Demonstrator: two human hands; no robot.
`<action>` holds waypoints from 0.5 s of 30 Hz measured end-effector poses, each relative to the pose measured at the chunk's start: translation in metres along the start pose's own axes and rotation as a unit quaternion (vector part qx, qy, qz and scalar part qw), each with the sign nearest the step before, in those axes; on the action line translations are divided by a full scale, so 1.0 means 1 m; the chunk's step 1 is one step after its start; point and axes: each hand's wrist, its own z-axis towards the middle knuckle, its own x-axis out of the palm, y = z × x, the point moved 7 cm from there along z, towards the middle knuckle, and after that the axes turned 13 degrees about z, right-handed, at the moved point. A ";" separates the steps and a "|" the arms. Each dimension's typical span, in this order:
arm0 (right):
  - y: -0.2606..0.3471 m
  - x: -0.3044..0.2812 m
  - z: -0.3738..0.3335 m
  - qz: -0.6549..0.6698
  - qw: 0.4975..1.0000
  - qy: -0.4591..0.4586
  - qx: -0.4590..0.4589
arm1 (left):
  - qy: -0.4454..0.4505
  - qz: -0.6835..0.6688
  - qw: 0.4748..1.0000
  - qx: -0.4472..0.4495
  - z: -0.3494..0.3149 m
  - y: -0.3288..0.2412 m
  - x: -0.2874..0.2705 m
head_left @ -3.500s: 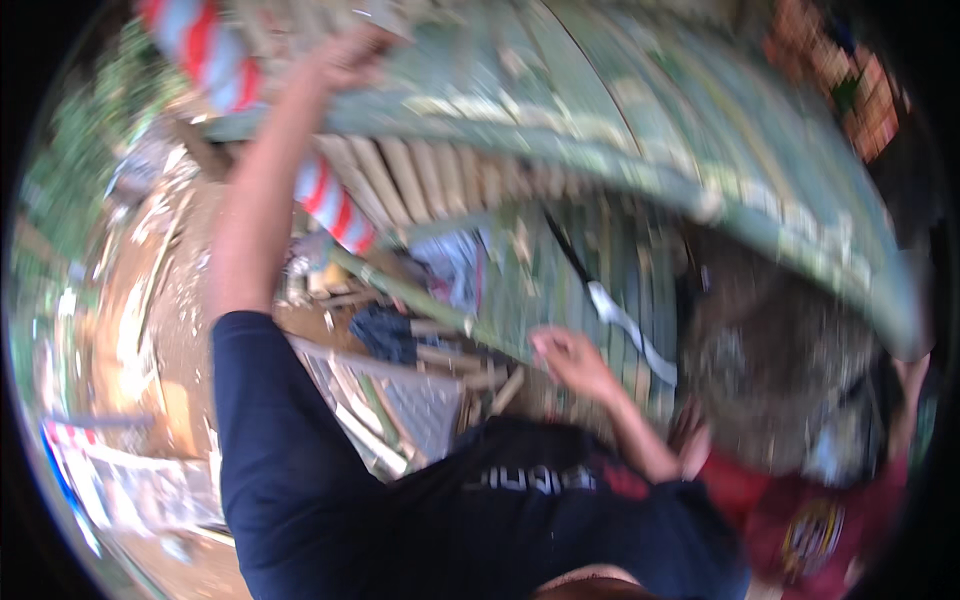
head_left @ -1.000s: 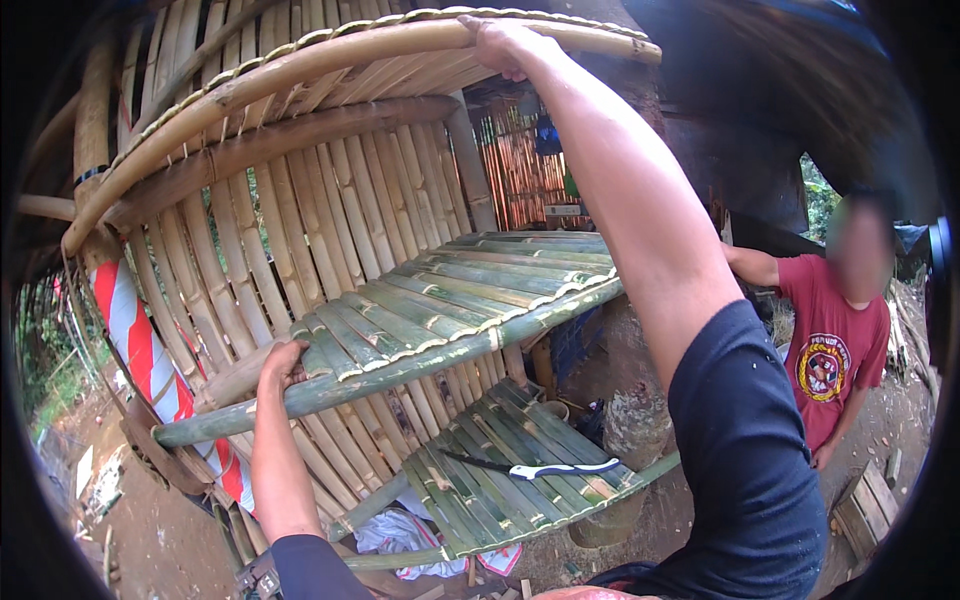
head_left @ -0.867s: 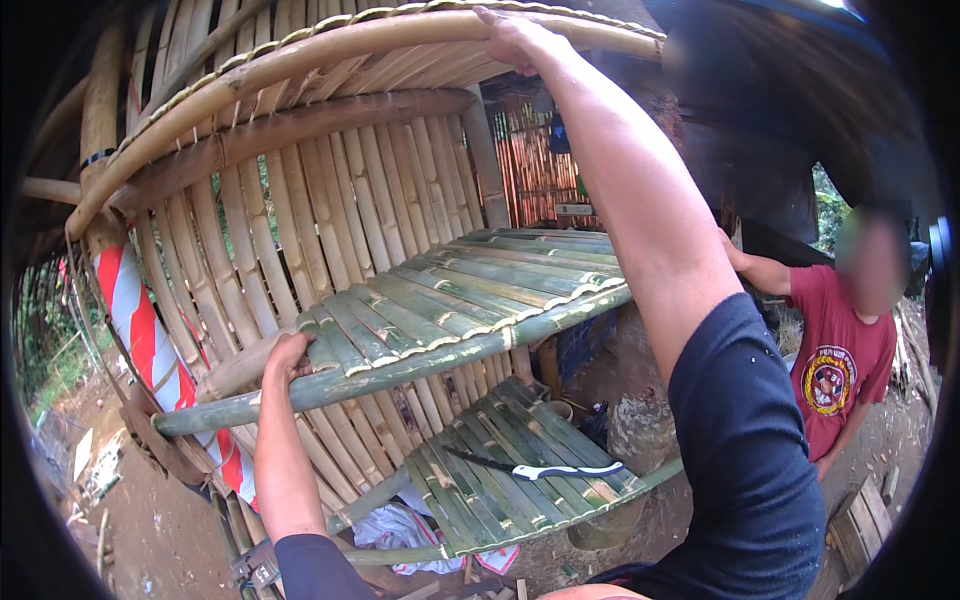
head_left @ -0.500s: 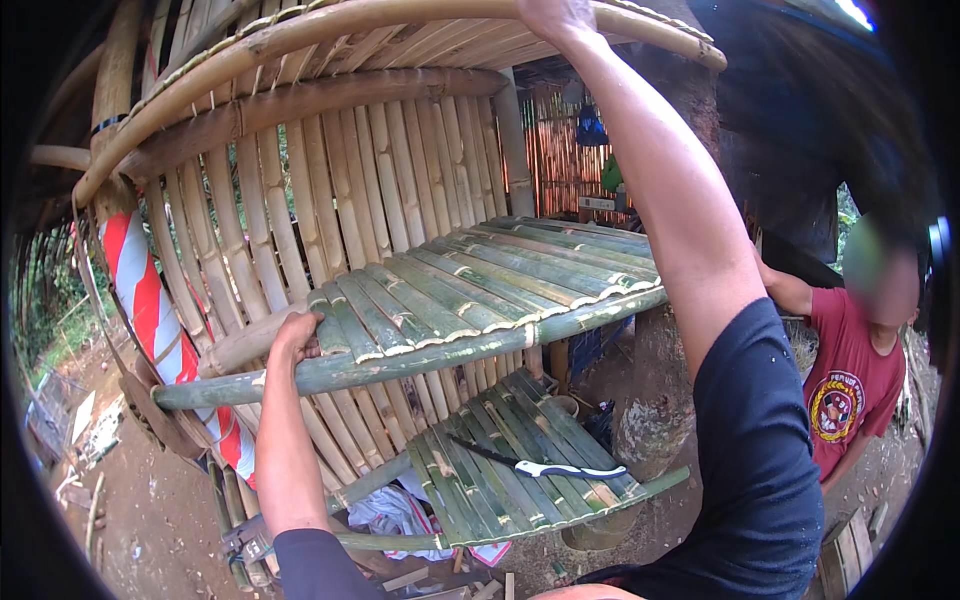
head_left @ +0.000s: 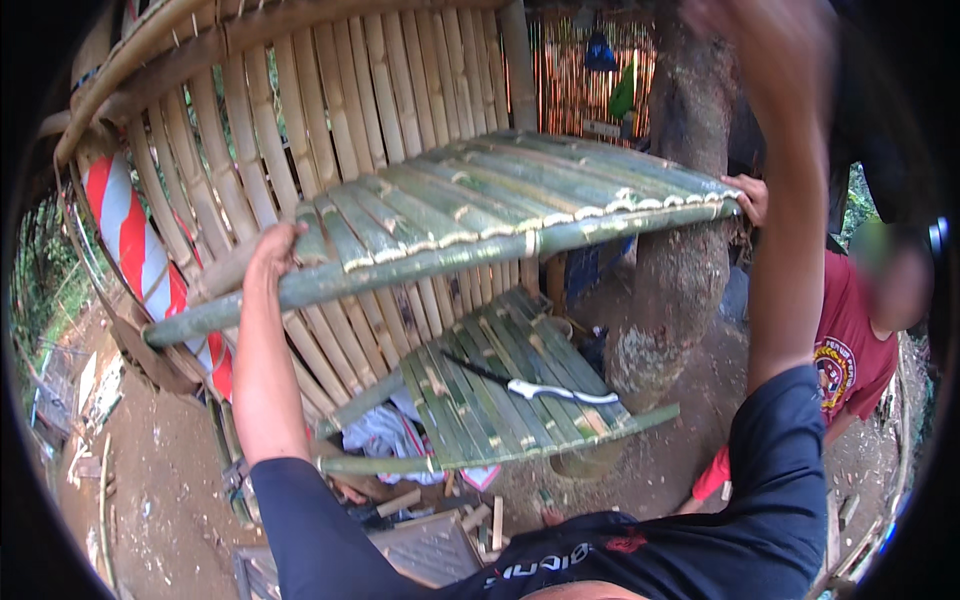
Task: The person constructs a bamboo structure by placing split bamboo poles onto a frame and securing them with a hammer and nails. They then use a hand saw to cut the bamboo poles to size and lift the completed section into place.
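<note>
A green bamboo shelf point(head_left: 450, 205) of split slats rests on a round green pole point(head_left: 400, 275) along its front edge. My left hand point(head_left: 275, 250) is closed on the shelf's left end, just above the pole. Raised high at the upper right, my right hand point(head_left: 765, 25) is smeared by motion, and its fingers cannot be made out. It appears apart from the shelf. Another person's hand point(head_left: 748, 198) touches the shelf's right end. Below, a pruning saw point(head_left: 540, 388) with a white handle and dark blade lies on a lower green bamboo shelf point(head_left: 490, 430).
A wall of pale bamboo slats point(head_left: 330, 110) stands behind the shelves. At left is a post wrapped in red and white point(head_left: 135, 245). A tree trunk point(head_left: 680, 290) rises at right, near a person in a red shirt point(head_left: 855, 320). Wood scraps point(head_left: 485, 520) litter the ground.
My right hand has left the upper bamboo frame and swung to the right. My left hand stays on the shelf's end. The view has tilted down, and the other person's hand now shows at the shelf.
</note>
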 end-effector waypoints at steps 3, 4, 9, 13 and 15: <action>0.103 -0.049 -0.080 0.130 0.991 0.001 0.023 | -0.048 -0.103 0.981 0.154 -0.014 -0.030 -0.003; 0.100 -0.035 -0.132 0.247 0.966 -0.016 0.074 | -0.116 -0.087 0.969 0.199 -0.062 -0.023 -0.063; 0.103 -0.004 -0.388 0.103 0.684 0.268 0.670 | -0.263 -0.191 0.871 0.368 -0.266 0.008 0.011; 0.137 -0.014 -0.449 0.151 0.592 0.463 0.642 | -0.280 -0.307 0.856 0.307 -0.396 0.134 0.096; 0.142 -0.006 -0.457 0.224 0.504 0.563 0.615 | -0.292 -0.326 0.879 0.191 -0.433 0.219 0.166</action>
